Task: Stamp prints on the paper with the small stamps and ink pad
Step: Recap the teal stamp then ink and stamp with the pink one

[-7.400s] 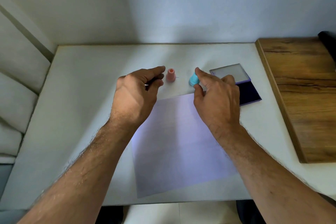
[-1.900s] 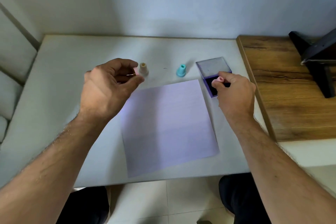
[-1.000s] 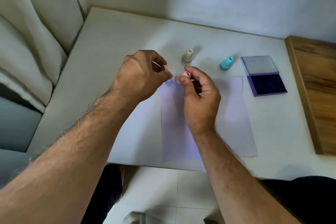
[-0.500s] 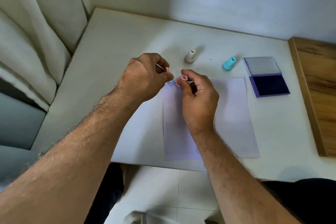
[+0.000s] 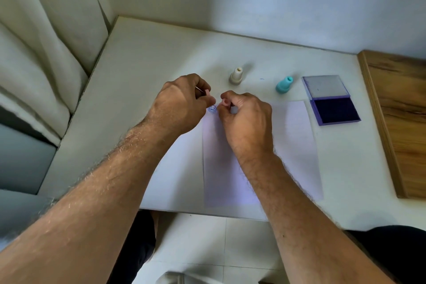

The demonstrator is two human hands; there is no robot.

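A sheet of white paper [image 5: 295, 145] lies on the white table [image 5: 143, 76]. One round blue print [image 5: 212, 109] marks its far left corner. My right hand [image 5: 244, 122] pinches a small pink stamp [image 5: 224, 102] just right of that print, pressed near the paper. My left hand [image 5: 182, 104] is closed on a small pink cap [image 5: 207, 92] beside the corner. A beige stamp [image 5: 236, 75] and a blue stamp [image 5: 284, 84] stand upright beyond the paper. The open purple ink pad [image 5: 332, 109] lies to the right.
A wooden board [image 5: 401, 108] borders the table on the right. White cushions [image 5: 46, 53] line the left side, and a wall runs along the back. Tiled floor [image 5: 207, 242] shows below the table's near edge.
My right hand with the pink stamp has lowered slightly toward the paper next to the blue print. My left hand stays beside the corner with the cap.
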